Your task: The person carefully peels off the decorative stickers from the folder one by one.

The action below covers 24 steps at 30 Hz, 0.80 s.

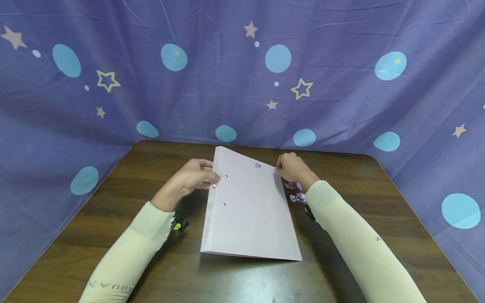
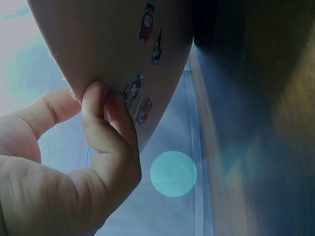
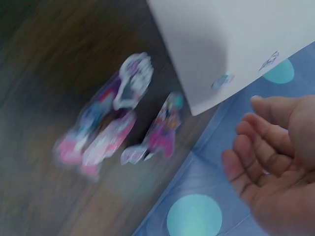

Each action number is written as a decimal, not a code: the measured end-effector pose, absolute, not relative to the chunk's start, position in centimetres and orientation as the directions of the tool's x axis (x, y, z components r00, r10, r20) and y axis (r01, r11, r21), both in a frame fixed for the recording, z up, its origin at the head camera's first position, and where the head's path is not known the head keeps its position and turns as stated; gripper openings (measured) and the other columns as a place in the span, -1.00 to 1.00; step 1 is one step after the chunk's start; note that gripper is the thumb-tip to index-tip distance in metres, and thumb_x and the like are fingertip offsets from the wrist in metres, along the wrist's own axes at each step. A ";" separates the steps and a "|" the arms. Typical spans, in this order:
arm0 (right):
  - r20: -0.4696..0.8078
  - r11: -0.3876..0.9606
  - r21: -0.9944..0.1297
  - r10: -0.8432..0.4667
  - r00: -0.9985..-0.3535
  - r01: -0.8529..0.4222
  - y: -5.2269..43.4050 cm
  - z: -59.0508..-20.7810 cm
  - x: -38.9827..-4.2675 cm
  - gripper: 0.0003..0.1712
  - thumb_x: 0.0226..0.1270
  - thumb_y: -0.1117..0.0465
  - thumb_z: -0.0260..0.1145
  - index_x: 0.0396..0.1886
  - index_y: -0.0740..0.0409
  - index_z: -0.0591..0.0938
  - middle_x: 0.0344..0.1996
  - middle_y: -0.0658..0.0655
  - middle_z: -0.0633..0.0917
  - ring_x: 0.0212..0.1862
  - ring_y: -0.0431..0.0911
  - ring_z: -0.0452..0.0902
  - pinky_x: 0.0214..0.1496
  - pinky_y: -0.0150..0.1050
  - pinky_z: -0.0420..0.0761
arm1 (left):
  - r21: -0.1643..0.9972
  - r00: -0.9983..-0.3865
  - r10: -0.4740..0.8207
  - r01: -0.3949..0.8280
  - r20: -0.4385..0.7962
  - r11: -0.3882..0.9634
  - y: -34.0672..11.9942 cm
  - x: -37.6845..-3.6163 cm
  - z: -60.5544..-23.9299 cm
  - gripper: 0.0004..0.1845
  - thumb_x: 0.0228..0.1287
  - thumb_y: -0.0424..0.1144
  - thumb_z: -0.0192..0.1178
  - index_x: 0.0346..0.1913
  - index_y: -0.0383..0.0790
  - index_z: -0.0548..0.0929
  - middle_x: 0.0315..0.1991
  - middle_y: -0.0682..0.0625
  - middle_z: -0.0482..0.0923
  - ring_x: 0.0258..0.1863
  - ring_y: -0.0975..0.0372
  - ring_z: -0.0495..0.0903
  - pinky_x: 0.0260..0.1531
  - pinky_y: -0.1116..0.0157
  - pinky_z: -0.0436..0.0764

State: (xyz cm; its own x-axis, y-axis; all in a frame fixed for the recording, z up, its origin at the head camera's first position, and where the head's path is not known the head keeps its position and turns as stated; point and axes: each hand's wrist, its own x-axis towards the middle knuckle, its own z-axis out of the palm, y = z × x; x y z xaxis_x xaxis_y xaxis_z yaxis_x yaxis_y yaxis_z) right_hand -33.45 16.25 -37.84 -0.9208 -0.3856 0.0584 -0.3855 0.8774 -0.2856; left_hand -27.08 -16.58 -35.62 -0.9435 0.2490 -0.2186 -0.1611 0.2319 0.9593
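A white file folder (image 1: 250, 210) is held tilted over the table, with two small rivets near its spine. My left hand (image 1: 195, 176) pinches the spine edge, thumb on the upper face and fingers behind; in the left wrist view the fingers (image 2: 96, 118) press the back cover, beside several character stickers (image 2: 134, 91). A small sticker (image 1: 258, 165) sits near the folder's top edge, another sticker (image 3: 223, 81) by the far right corner. My right hand (image 1: 295, 168) is beside that corner; in the right wrist view its fingers (image 3: 246, 152) are loosely bent, with nothing between them.
Loose cut-out stickers (image 3: 101, 123) lie on the wooden table (image 1: 132, 261) to the right of the folder, below my right wrist. A purple-blue curtain (image 1: 235, 75) with stars and dots hangs behind the table and along its sides.
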 end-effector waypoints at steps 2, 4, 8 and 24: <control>0.091 0.858 -0.310 -0.402 -0.911 -0.410 15.6 -37.8 -33.5 -0.83 0.48 0.22 0.30 -0.20 0.24 0.73 -0.29 0.13 0.74 -0.31 -0.06 0.63 -0.12 -0.08 0.68 | 0.960 -0.943 0.248 -0.167 -0.223 0.226 -16.6 -27.1 -35.6 -0.28 0.23 -0.49 0.32 0.40 -0.55 0.23 0.04 -0.25 0.57 -0.30 0.25 0.65 -0.25 0.27 0.71; 0.111 0.838 -0.330 -0.422 -0.900 -0.434 15.0 -37.9 -33.6 -0.83 0.50 0.22 0.29 -0.16 0.23 0.73 -0.26 0.13 0.75 -0.27 -0.05 0.66 -0.12 -0.10 0.70 | 0.960 -0.942 0.253 -0.165 -0.221 0.226 -16.5 -27.1 -35.6 -0.27 0.23 -0.49 0.32 0.40 -0.55 0.22 0.07 -0.26 0.57 -0.30 0.25 0.65 -0.25 0.27 0.71; 0.125 0.818 -0.347 -0.445 -0.887 -0.459 13.8 -38.0 -33.9 -0.81 0.53 0.19 0.28 -0.09 0.20 0.72 -0.21 0.12 0.75 -0.23 -0.06 0.67 -0.12 -0.13 0.69 | 0.961 -0.943 0.250 -0.163 -0.218 0.224 -16.5 -27.1 -35.5 -0.29 0.23 -0.49 0.31 0.39 -0.55 0.23 0.07 -0.26 0.58 -0.30 0.25 0.65 -0.25 0.27 0.72; 0.100 0.838 -0.108 -0.527 -0.844 -0.536 11.4 -38.3 -34.6 -0.69 0.56 0.05 0.26 0.02 0.18 0.71 -0.09 0.12 0.70 0.05 0.06 0.60 0.11 -0.10 0.61 | 0.966 -0.944 0.257 -0.152 -0.205 0.211 -16.6 -26.8 -35.4 -0.33 0.23 -0.51 0.30 0.36 -0.58 0.27 0.05 -0.30 0.60 -0.31 0.25 0.67 -0.26 0.27 0.72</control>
